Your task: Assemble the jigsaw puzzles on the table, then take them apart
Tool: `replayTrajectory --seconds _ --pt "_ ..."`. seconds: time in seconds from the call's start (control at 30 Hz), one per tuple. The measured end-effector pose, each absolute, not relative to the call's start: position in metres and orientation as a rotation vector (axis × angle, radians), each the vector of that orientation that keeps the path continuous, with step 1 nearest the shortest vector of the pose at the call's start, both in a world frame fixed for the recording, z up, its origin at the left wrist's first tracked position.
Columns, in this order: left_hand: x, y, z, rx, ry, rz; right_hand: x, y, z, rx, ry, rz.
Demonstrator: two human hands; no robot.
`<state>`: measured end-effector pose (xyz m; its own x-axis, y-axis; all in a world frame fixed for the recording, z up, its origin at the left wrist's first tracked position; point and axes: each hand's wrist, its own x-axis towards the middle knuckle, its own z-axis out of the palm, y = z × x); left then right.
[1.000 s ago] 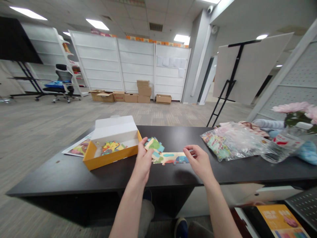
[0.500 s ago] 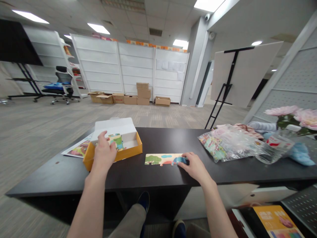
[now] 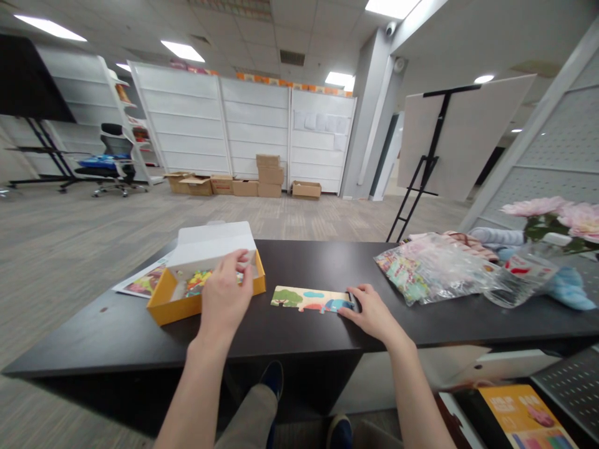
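A strip of jigsaw puzzle (image 3: 290, 298), with a green tree, a blue cloud and red and blue shapes, lies flat on the black table. My right hand (image 3: 369, 308) holds its right end, thumb on the near edge and index finger at the far edge. Over the right part of an open yellow box (image 3: 175, 308) hovers my left hand (image 3: 226, 293). Its fingers are bent, thumb near index; whatever they hold is hidden. Colourful puzzle pieces (image 3: 196, 282) show inside the box, left of that hand.
A printed sheet (image 3: 145, 279) sticks out from under the box's left side. Toward the right lie a clear plastic bag (image 3: 435, 268) with colourful contents, a transparent container (image 3: 510, 284), rolled cloths (image 3: 496, 237) and pink flowers (image 3: 538, 209). The table's front edge (image 3: 290, 354) runs close to me.
My left hand has moved right across the box, from its left side to its right part. A green-and-blue piece seen beside it is now out of sight. The right hand stays on the strip.
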<state>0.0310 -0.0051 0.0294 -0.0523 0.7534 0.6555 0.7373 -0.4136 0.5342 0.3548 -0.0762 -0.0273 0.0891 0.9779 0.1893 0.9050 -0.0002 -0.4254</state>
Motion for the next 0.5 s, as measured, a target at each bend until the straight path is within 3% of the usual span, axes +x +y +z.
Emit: replayTrajectory --seconds 0.1,0.27,0.5 --pt "0.074 -0.020 0.020 2.289 1.299 1.160 0.356 -0.073 -0.028 -1.934 -1.856 0.244" --pt "0.121 -0.038 -0.002 2.508 1.191 0.605 0.358 -0.074 -0.028 -1.873 -1.801 0.330" --pt "0.122 -0.038 -0.010 2.472 1.170 0.584 0.363 -0.074 -0.029 -1.596 -1.529 0.678"
